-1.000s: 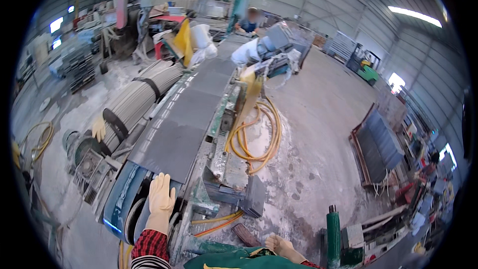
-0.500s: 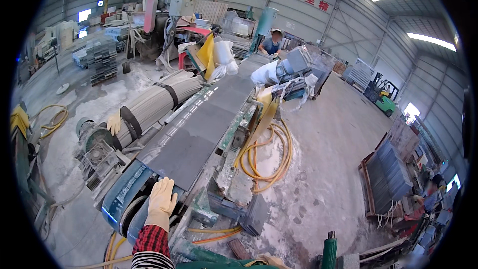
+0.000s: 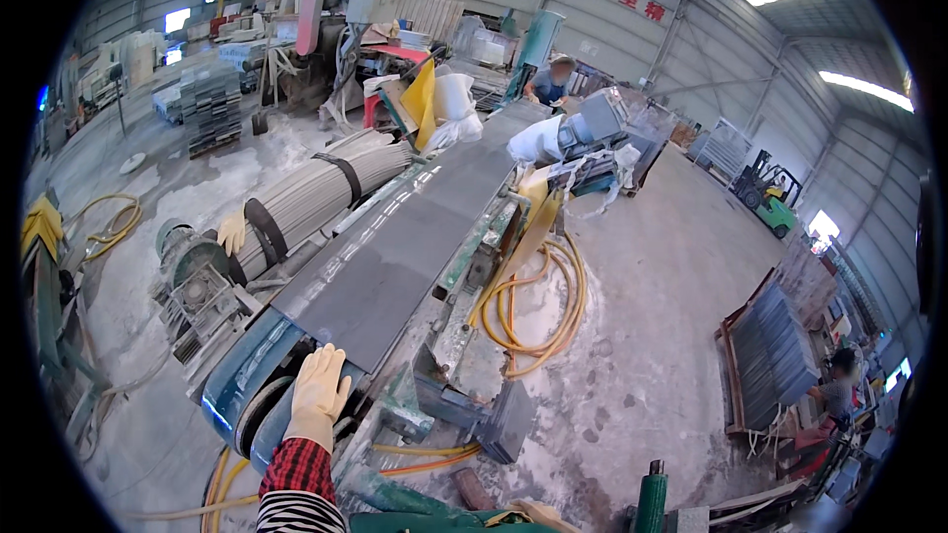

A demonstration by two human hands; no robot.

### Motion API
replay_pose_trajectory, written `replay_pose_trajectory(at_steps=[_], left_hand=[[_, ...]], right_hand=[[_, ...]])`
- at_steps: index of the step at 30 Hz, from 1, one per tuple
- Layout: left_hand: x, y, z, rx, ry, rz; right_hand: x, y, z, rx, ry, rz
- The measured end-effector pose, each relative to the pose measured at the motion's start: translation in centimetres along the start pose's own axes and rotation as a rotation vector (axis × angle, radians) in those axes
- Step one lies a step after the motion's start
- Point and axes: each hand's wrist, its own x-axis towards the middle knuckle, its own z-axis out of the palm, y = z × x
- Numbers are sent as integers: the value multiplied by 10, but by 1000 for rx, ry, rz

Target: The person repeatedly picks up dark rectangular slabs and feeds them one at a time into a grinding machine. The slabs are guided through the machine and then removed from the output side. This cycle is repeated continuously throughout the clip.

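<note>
My left hand, in a pale rubber glove, lies flat and unclenched on the near end of the dark stone slab, above the blue end roller; it grips nothing. My right hand is out of sight, so I cannot tell its state. The slab stretches away along the green machine bed, with yellow hoses coiled just beside it. I judge it best to keep the palm spread, press evenly, and hold fingers away from the roller gap.
</note>
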Motion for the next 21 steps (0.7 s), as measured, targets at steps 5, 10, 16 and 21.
replay_pose_trajectory(at_steps=[5,10,16,21], left_hand=[[-4,2,-4,-7,20,-1],[-6,1,-6,5,43,13],[-11,0,-8,14,29,7],[-14,0,-5,2,33,-1]], right_hand=[[21,-4,-4,193,19,82],[35,-7,-8,310,13,119],[34,-5,-6,393,6,154],[31,-1,-7,458,6,188]])
